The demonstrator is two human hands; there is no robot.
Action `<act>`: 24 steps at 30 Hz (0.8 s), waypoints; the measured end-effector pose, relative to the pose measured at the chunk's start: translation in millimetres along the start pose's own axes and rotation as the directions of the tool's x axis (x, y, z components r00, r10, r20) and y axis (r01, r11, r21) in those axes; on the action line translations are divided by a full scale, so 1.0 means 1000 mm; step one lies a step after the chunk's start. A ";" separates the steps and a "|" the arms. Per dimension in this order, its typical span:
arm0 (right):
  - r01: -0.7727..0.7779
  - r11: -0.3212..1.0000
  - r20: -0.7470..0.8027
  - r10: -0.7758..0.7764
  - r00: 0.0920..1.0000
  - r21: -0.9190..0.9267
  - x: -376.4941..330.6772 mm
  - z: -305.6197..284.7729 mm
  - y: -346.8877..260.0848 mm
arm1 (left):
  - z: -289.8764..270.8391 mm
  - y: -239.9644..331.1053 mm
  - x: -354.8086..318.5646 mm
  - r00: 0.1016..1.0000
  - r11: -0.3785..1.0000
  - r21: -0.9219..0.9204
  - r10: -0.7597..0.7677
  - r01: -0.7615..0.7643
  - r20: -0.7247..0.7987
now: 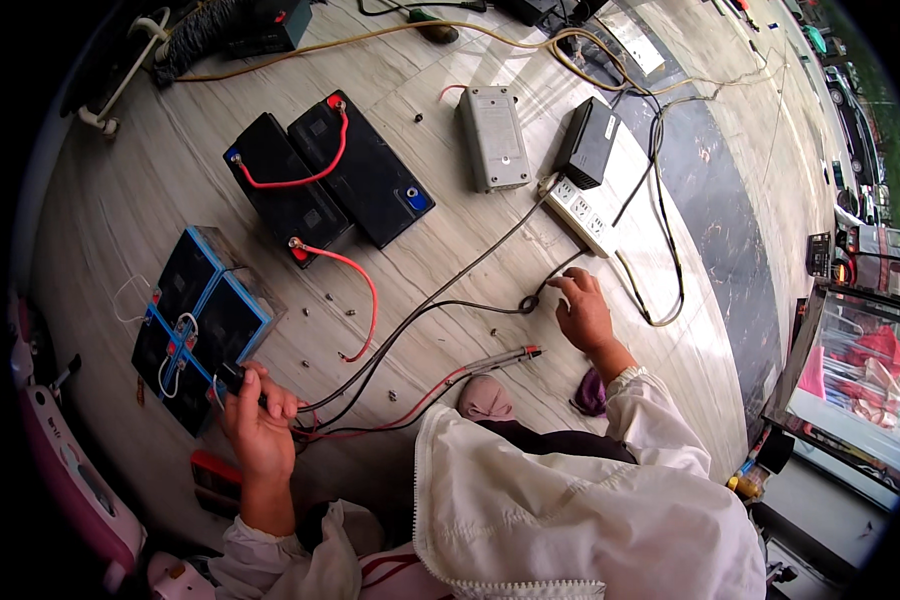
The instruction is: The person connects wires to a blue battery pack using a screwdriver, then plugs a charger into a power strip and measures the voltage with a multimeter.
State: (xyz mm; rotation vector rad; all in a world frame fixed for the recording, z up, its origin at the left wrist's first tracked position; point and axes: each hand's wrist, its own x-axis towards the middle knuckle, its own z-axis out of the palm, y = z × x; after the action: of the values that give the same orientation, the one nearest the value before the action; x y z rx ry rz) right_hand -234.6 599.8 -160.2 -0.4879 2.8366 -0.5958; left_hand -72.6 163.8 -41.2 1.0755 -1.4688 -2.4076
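Note:
In my left hand (260, 425), closed fingers hold a small black connector (231, 376) on a black cable, right beside a pack of dark batteries with blue edges (213, 262). White wires loop over that pack. My right hand (585, 315) has its fingertips on a black cable (460, 303), next to a loose loop in it and just below a white power strip (580, 215). Its fingers look bent in a pinch there, partly hidden. Red and black test leads (450, 378) lie across the floor between my hands, their probe tips pointing right.
Two large black batteries (365, 170) joined by a red cable (290, 184) stand ahead. A grey metal box (495, 140) and a black box (588, 143) sit further right. Small metal fasteners (391, 395) dot the floor. A pink-and-white scooter (75, 470) is at left, a glass cabinet (855, 385) at right.

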 end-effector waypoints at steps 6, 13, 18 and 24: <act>-0.305 0.949 -0.314 0.315 0.896 0.079 -0.006 0.018 0.036 | 0.010 0.004 -0.006 1.000 1.000 0.017 0.013 -0.013 0.008; -0.137 0.957 -0.317 0.050 0.947 -0.258 0.030 -0.017 0.029 | 0.012 0.011 -0.005 0.999 0.999 0.031 0.037 -0.037 0.010; 0.368 0.926 0.147 -0.376 0.915 0.080 0.035 0.029 -0.064 | 0.008 0.028 0.008 0.998 0.997 0.047 0.054 -0.056 0.035; 0.125 0.920 0.609 -0.344 0.715 0.372 0.034 0.045 -0.143 | -0.024 0.026 0.010 0.994 0.995 -0.027 -0.100 0.099 -0.040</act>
State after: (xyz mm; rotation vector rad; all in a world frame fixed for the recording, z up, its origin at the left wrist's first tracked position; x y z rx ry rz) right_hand -214.5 448.6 -145.3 -0.8226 1.9651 -0.7131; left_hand -71.7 128.0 -31.7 1.2131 -1.4007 -2.4460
